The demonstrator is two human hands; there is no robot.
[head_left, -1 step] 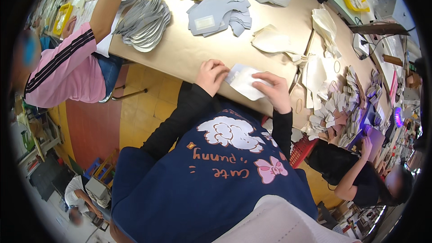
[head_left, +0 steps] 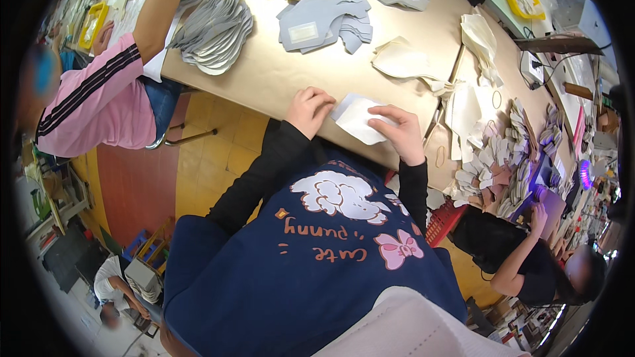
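At the near table edge lies a white cut piece of sheet material (head_left: 359, 121) over a light grey cut piece (head_left: 343, 104), whose rim shows at the upper left. My right hand (head_left: 401, 132) holds the white piece at its right side, thumb and fingers closed on it. My left hand (head_left: 308, 111) is just left of the two pieces, apart from their edge. Its fingers are curled, thumb and forefinger pinched together; whatever may be between them is too small to make out.
Grey cut pieces (head_left: 324, 21) lie farther back, beside a fanned grey stack (head_left: 215, 33). Cream pieces (head_left: 405, 59) lie to the right, near many small cut pieces (head_left: 489, 158). A co-worker in pink (head_left: 99, 99) sits left; another in black (head_left: 529, 271) works at right.
My left hand has drawn slightly away from the pieces, and more of the grey rim shows. My right hand has shifted slightly left on the white piece.
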